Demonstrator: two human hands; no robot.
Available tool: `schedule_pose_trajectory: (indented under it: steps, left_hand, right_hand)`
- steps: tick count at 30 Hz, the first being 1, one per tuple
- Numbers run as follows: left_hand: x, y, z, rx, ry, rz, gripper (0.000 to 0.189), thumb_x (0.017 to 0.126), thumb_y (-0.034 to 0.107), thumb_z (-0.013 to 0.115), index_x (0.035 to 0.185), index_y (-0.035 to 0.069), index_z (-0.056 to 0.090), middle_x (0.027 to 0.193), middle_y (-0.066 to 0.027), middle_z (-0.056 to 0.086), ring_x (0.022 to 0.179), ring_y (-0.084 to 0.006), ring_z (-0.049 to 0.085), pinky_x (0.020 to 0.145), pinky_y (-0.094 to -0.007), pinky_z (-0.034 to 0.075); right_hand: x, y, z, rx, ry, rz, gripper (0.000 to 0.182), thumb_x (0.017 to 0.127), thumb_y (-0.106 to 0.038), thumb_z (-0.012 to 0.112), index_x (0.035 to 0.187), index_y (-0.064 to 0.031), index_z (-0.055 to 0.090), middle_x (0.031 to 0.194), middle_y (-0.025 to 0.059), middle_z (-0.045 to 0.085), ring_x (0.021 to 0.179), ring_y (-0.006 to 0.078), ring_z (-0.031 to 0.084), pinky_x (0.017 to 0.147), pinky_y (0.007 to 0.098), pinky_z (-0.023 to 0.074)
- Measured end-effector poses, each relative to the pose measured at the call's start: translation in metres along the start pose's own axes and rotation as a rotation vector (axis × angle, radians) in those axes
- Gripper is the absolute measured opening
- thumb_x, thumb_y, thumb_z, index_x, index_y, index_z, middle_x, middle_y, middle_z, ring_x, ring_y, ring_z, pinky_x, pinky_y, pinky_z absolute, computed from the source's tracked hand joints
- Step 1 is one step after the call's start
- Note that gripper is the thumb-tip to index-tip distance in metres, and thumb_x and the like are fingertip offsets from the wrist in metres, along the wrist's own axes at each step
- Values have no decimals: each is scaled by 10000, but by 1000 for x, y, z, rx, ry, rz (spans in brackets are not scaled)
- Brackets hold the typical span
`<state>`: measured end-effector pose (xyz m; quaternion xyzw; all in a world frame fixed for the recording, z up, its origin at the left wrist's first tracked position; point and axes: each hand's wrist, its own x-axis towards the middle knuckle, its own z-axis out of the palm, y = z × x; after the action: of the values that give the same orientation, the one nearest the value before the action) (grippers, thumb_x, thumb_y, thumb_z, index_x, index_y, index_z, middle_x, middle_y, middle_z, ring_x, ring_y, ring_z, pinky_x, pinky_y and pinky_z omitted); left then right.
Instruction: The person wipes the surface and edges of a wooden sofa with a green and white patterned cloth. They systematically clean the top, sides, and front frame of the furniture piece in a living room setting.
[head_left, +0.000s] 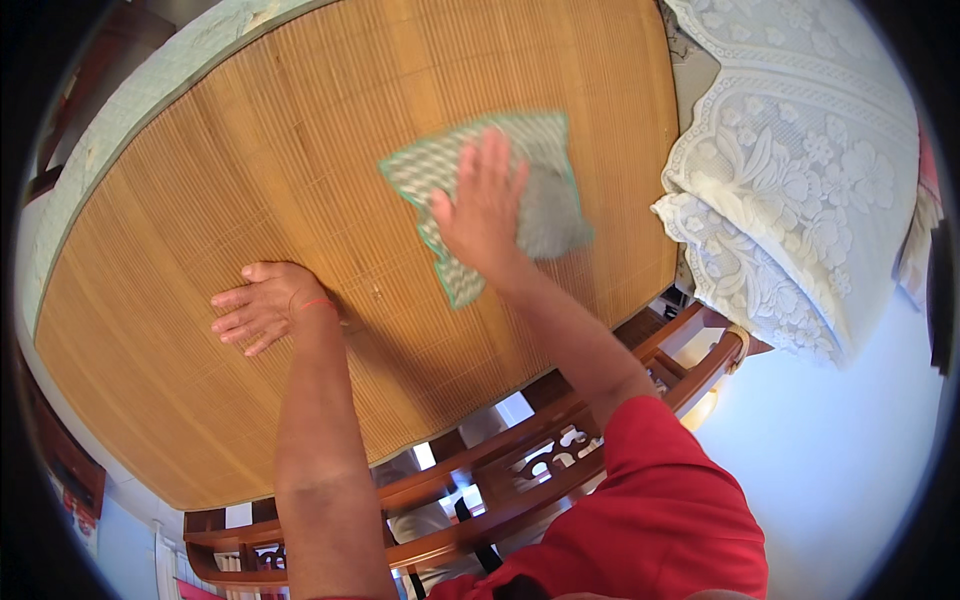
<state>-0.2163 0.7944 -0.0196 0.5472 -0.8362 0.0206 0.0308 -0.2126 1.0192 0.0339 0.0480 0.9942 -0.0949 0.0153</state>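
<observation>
A slatted bamboo mat (360, 225) spreads before me over a bed. My right hand (484, 206) lies flat on a patterned grey and white cloth (551, 142) with green edging, pressing it against the mat, fingers stretched out and slightly apart. Both this hand and the cloth are blurred. Part of the cloth, right of the hand, looks plain grey. My left hand (266, 304) rests on the mat to the left, fingers spread and nothing in it; a thin red string (319, 303) circles its wrist.
A carved wooden bed rail (540, 442) runs between my body and the mat. White floral lace fabric (795, 172) drapes at the right. Pale quilted bedding (142, 90) borders the mat's far left edge. A pale blue surface (840, 450) shows at lower right.
</observation>
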Motion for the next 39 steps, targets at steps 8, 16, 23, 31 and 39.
schedule_pose_trajectory:
  steps: [8, 16, 23, 31, 39]
  left_hand:
    - [0, 0, 8, -26, 63, -6, 661, 891, 507, 217, 1427, 127, 145, 1476, -202, 82, 1362, -379, 70, 1040, -604, 28]
    - [0, -3, 17, -91, 173, -13, 654, 877, 547, 227, 1415, 176, 223, 1476, -170, 138, 1361, -368, 105, 1032, -614, 35]
    - [-2, -5, 16, -8, 51, -16, 678, 892, 510, 194, 1430, 101, 132, 1479, -207, 49, 1369, -373, 23, 1053, -575, 4]
    - [-2, 5, 0, -88, -28, -91, 667, 903, 515, 174, 1435, 116, 121, 1482, -194, 28, 1373, -354, -5, 1060, -562, -7]
    - [4, -2, 9, -166, 21, -62, 681, 877, 494, 227, 1430, 107, 131, 1473, -225, 18, 1361, -402, -9, 1034, -616, -20]
  right_hand:
    - [174, 104, -13, -158, 121, -314, 678, 860, -530, 396, 1368, -89, 317, 1451, 108, 240, 1340, 266, 204, 1068, 514, 128]
    - [134, 210, -26, -159, 221, 380, 668, 888, -472, 366, 1356, -1, 290, 1427, 222, 229, 1323, 358, 205, 1040, 552, 145]
    - [155, 233, -34, -181, 200, 97, 716, 864, -488, 405, 1348, 23, 272, 1419, 258, 215, 1325, 383, 189, 1035, 561, 147]
    - [210, 264, -44, -274, -113, 281, 753, 874, -510, 400, 1409, -30, 174, 1471, 164, 160, 1367, 315, 105, 1092, 464, 120]
    - [84, 269, -24, -241, 114, 118, 705, 866, -423, 449, 1377, 8, 226, 1426, 234, 225, 1323, 388, 190, 1050, 528, 161]
